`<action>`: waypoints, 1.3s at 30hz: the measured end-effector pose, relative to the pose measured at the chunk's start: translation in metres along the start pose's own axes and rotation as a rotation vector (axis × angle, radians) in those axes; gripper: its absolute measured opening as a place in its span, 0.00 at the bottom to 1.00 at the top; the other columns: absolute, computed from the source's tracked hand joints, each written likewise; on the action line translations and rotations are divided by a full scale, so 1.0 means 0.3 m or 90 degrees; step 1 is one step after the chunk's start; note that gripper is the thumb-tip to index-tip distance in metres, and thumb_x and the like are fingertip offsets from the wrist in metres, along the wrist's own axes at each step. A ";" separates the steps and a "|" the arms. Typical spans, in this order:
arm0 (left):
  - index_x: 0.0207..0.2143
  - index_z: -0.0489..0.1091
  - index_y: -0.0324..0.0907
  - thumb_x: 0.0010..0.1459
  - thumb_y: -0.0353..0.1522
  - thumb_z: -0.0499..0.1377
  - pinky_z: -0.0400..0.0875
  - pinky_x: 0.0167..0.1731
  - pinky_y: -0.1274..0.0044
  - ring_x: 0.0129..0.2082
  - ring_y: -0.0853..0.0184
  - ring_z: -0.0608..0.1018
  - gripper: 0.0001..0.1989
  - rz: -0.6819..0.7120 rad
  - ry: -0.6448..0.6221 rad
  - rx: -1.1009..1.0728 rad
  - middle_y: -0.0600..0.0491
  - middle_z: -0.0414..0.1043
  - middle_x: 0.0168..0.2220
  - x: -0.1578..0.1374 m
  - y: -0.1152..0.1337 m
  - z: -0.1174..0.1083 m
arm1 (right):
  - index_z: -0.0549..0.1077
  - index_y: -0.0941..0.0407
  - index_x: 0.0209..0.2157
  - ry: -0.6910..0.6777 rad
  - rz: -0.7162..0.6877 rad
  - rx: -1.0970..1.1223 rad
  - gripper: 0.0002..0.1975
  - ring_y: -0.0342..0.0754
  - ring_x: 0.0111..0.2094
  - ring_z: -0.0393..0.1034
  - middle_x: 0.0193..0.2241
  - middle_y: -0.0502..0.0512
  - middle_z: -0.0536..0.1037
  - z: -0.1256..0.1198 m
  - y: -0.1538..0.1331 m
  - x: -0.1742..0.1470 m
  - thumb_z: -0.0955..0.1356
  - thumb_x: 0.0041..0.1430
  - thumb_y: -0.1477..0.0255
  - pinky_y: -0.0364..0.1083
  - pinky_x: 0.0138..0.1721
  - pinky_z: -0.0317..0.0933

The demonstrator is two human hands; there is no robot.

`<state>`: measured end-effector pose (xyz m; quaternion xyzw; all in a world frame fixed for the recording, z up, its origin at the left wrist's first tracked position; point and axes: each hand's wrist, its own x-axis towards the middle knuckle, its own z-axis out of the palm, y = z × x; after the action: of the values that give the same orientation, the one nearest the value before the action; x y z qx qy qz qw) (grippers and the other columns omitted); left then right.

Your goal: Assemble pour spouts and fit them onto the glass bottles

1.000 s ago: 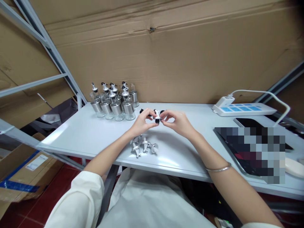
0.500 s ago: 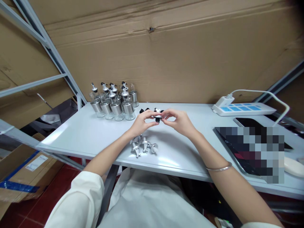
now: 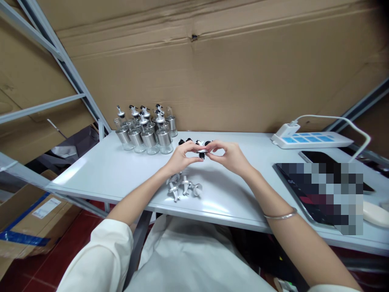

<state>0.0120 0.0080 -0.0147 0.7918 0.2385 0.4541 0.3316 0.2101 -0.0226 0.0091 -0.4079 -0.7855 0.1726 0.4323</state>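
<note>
Between my two hands, above the table, is a pourer spout (image 3: 202,154) with a silvery disc on top and a ribbed black stopper below. My left hand (image 3: 181,157) pinches it from the left with thumb and fingers. From the other side, my right hand (image 3: 226,156) grips its edge between thumb and index finger. Several silver spout tops (image 3: 184,186) lie loose on the table nearer my body. Just behind my fingers are several small black parts (image 3: 181,142), partly hidden by the hands.
Several glass bottles (image 3: 150,142) with steel bands stand at the back left, most with pourers fitted. On the right of the white table (image 3: 100,174) are a power strip (image 3: 313,140) with a cable, a dark phone (image 3: 319,160), a blurred-out tablet (image 3: 299,194) and a pale round object (image 3: 377,214).
Both hands stay in nearly the same place with the pourer spout. Its top has tilted or sunk slightly between the fingers; everything else is unmoved.
</note>
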 end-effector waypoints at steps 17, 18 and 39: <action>0.44 0.75 0.43 0.48 0.30 0.67 0.71 0.44 0.76 0.39 0.70 0.74 0.17 0.033 -0.014 0.020 0.50 0.72 0.39 -0.002 0.004 0.002 | 0.77 0.59 0.40 -0.045 0.142 -0.216 0.15 0.56 0.45 0.74 0.44 0.61 0.80 -0.062 0.134 0.022 0.60 0.58 0.77 0.53 0.48 0.65; 0.44 0.75 0.43 0.48 0.30 0.67 0.71 0.44 0.76 0.39 0.70 0.74 0.17 0.032 -0.016 0.022 0.50 0.72 0.39 -0.002 0.004 0.002 | 0.77 0.60 0.43 -0.085 0.146 -0.239 0.17 0.57 0.49 0.72 0.47 0.63 0.78 -0.054 0.150 0.021 0.60 0.58 0.79 0.53 0.50 0.64; 0.44 0.74 0.43 0.49 0.30 0.66 0.71 0.45 0.75 0.38 0.71 0.74 0.17 0.019 -0.045 0.040 0.51 0.71 0.38 -0.004 0.011 0.005 | 0.62 0.65 0.59 -0.221 0.177 -0.322 0.26 0.59 0.59 0.62 0.57 0.69 0.67 0.001 0.285 0.007 0.60 0.59 0.76 0.54 0.58 0.56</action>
<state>0.0130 0.0044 -0.0134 0.8209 0.2287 0.4229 0.3082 0.2514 0.0310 -0.0433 -0.5696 -0.8024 0.0966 0.1494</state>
